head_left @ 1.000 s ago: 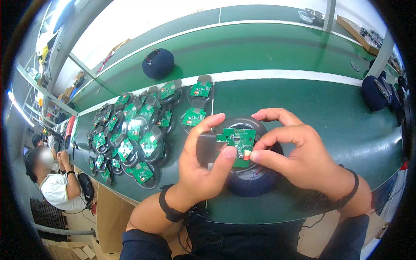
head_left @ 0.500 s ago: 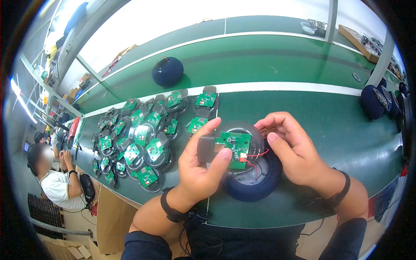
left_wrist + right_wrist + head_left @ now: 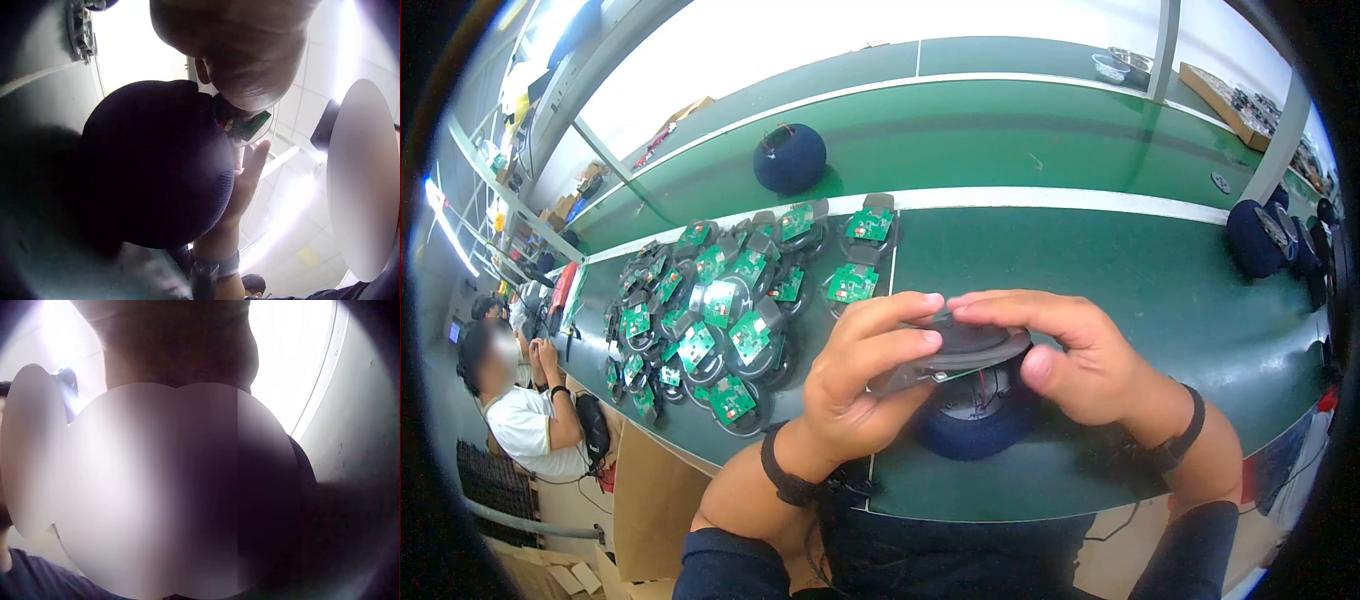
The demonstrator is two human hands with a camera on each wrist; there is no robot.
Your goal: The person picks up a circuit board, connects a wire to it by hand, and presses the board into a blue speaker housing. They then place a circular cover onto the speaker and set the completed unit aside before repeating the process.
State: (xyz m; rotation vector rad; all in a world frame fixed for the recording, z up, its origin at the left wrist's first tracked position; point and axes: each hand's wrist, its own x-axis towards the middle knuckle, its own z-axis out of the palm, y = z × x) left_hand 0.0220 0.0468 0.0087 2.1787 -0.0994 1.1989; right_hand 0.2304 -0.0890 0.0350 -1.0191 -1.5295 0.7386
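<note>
My left hand (image 3: 865,375) holds a dark round cover (image 3: 980,345) by its left side, fingers over the top and thumb beneath. My right hand (image 3: 1090,360) has its fingers over the cover's far rim and its thumb at the right edge. The cover is tilted, smooth face up, with its green circuit board (image 3: 253,127) underneath. Under it, on the table, sits a round navy fabric-covered housing (image 3: 975,435), its open top showing thin wires (image 3: 983,390). In the left wrist view the housing (image 3: 156,165) fills the middle. The right wrist view is mostly blurred over.
Many similar covers with green boards (image 3: 730,400) are heaped on the green table (image 3: 1140,260) at left. Another navy housing (image 3: 790,158) stands beyond the white ledge (image 3: 1050,199). More housings (image 3: 1255,238) line the right edge. A person (image 3: 535,420) sits at far left.
The right hand let go of the small connector at the board, leaving red wires plugged in. The cover was then turned from board up to board down, over the housing, and the right hand moved onto its rim.
</note>
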